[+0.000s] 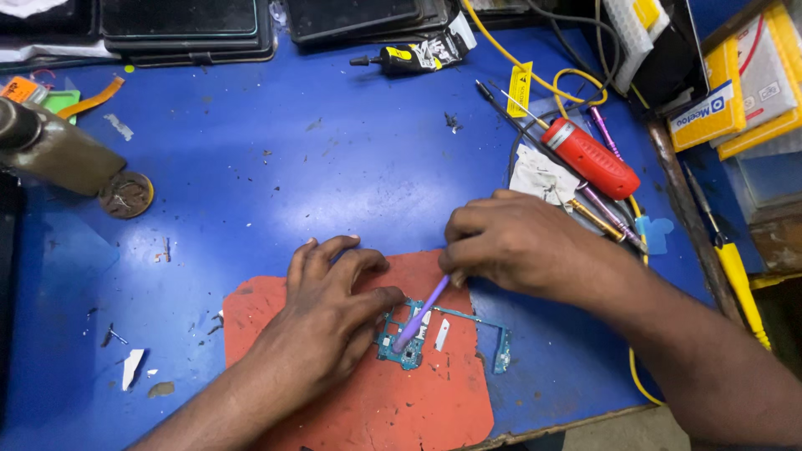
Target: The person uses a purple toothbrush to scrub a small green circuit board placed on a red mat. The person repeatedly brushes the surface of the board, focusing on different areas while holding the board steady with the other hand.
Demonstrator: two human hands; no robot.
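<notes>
**A:** What sits closest to the camera?

**B:** A red-orange mat (368, 409) with rounded corners, worn and scuffed, lying near the front edge of the blue surface (251, 167). On it lies a teal circuit board (407, 347), thin and irregular, with a narrow arm reaching right to the mat's edge.

**A:** And the hands?

**B:** The left hand (330, 313) presses flat on the mat, its thumb and fingers touching the board's left side and hiding part of it. The right hand (510, 242) is pinched around a slim purple plastic tool (422, 313), whose tip rests on the board. The two hands are close but not touching.

**A:** Anything crowding them?

**B:** To the right, just behind the right hand, a clutter: a red-handled screwdriver (595, 159), thin metal tools, a crumpled white tissue (539, 177), yellow cable (501, 54). A yellow-handled screwdriver (739, 280) lies along the right edge.

**A:** Open room?

**B:** The middle and left of the surface are mostly bare, dotted with small scraps. Far left stands a brownish bottle (50, 150); at the back, a small black glue tube (409, 57) and stacked dark devices (188, 29).
</notes>
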